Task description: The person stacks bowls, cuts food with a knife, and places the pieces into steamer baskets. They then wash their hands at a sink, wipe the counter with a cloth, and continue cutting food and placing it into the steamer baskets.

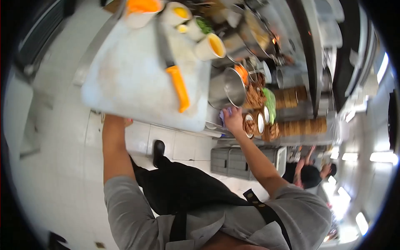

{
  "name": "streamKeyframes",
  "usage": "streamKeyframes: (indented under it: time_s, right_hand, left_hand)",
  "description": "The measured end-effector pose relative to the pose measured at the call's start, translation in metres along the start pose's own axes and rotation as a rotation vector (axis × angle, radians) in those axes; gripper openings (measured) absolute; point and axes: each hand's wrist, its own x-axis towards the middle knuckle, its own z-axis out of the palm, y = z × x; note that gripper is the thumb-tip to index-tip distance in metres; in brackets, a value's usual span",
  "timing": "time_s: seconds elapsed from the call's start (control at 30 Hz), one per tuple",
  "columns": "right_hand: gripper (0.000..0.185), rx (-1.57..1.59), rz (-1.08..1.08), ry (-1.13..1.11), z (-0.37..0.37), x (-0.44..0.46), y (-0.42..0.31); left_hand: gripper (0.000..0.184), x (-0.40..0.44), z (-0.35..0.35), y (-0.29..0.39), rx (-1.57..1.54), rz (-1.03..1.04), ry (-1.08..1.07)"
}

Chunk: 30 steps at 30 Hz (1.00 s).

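Note:
My right hand (233,119) is closed on a crumpled purple cloth (225,117) at the counter, beside a steel pot (227,89). My left hand (128,121) is mostly hidden beneath the near edge of the white cutting board (125,79); just a bit of it shows, so its grip is unclear. On the board lies a knife (178,87) with an orange handle, its blade pointing away from me. White tubs stand along the far side: one with orange food (141,12), one with chopped greens (200,29), and one with yellow-orange contents (210,46).
Right of the pot are bowls of brown food (254,98), a green leafy heap (269,100) and stacked brown containers (302,127). Pans (254,33) stand farther back near a flame. Grey crates (227,160) sit under the counter. Another person (306,175) is at the right.

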Motion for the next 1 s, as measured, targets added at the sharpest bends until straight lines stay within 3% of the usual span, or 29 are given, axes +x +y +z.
streamKeyframes:
  time_s: [0.07, 0.17, 0.23, 0.27, 0.33, 0.4, 0.43, 0.47, 0.57, 0.6, 0.67, 0.7, 0.73, 0.77, 0.8, 0.83, 0.9, 0.93, 1.0]
  right_hand:
    - [0.037, 0.130, -0.133, 0.155, -0.002, 0.006, 0.002]
    - [0.035, 0.351, 0.067, 0.240, 0.016, 0.021, 0.051]
    - [0.035, 0.780, 0.411, 0.516, 0.018, 0.024, 0.049]
    - [0.035, 0.796, 0.427, 0.525, 0.008, 0.020, 0.042]
    - [0.036, 1.156, 0.398, 0.601, -0.016, 0.006, 0.023]
    - [0.038, 1.130, 0.354, 0.561, -0.001, -0.001, 0.024]
    - [0.039, 0.810, 0.170, 0.485, 0.003, -0.002, 0.022]
    - [0.040, 0.488, 0.000, 0.401, 0.005, -0.004, 0.021]
    - [0.047, 0.588, -0.043, 0.295, -0.003, 0.015, 0.023]
    - [0.047, 0.601, -0.025, 0.307, -0.002, 0.016, 0.025]
    - [0.047, 0.598, -0.068, 0.249, -0.003, 0.020, 0.028]
    - [0.049, 0.593, -0.037, 0.171, -0.012, 0.021, 0.027]
    - [0.049, 0.603, -0.034, 0.179, -0.016, 0.023, 0.028]
    - [0.050, 0.635, -0.003, 0.144, -0.017, 0.022, 0.028]
    - [0.050, 0.666, 0.024, 0.116, -0.019, 0.024, 0.027]
    - [0.050, 0.676, 0.026, 0.123, -0.015, 0.024, 0.028]
    - [0.047, 0.662, 0.091, 0.159, -0.001, 0.029, 0.032]
    - [0.047, 0.667, 0.094, 0.173, -0.004, 0.033, 0.031]
    - [0.045, 1.103, 0.504, 0.104, -0.011, 0.043, 0.024]
  left_hand:
    - [0.042, 0.005, 0.003, -0.002, -0.061, -0.038, -0.013]
    - [0.042, 0.011, 0.002, 0.004, -0.267, -0.156, -0.008]
    - [0.041, 0.007, 0.000, 0.011, -0.545, -0.292, 0.003]
    - [0.041, 0.003, -0.002, 0.015, -0.754, -0.387, 0.003]
    - [0.041, -0.009, -0.014, 0.023, -1.231, -0.593, -0.003]
    - [0.040, -0.028, -0.037, 0.032, -1.556, -0.758, -0.017]
    - [0.040, -0.045, -0.047, 0.042, -1.666, -0.826, -0.029]
    - [0.040, -0.061, -0.057, 0.049, -1.648, -0.801, -0.023]
    - [0.027, -0.117, -0.084, 0.070, -1.400, -0.627, -0.022]
    - [0.013, -0.139, -0.073, 0.046, -1.562, -0.544, -0.221]
    - [0.010, -0.193, -0.079, 0.064, -1.423, -0.555, -0.423]
    - [0.027, -0.226, -0.074, 0.070, -1.410, -0.504, -0.653]
    - [0.029, -0.248, -0.087, 0.121, -1.296, -0.507, -0.842]
    - [0.030, -0.258, -0.119, 0.191, -1.373, -0.495, -1.066]
    - [0.035, -0.286, -0.079, 0.220, -1.240, -0.455, -1.275]
    - [0.038, -0.299, -0.085, 0.277, -1.380, -0.400, -1.316]
    - [0.038, -0.294, -0.069, 0.360, -1.412, -0.048, -1.726]
    - [0.038, -0.297, -0.049, 0.382, -1.448, 0.011, -1.648]
    - [0.037, -0.302, -0.009, 0.427, -1.505, 0.123, -1.480]
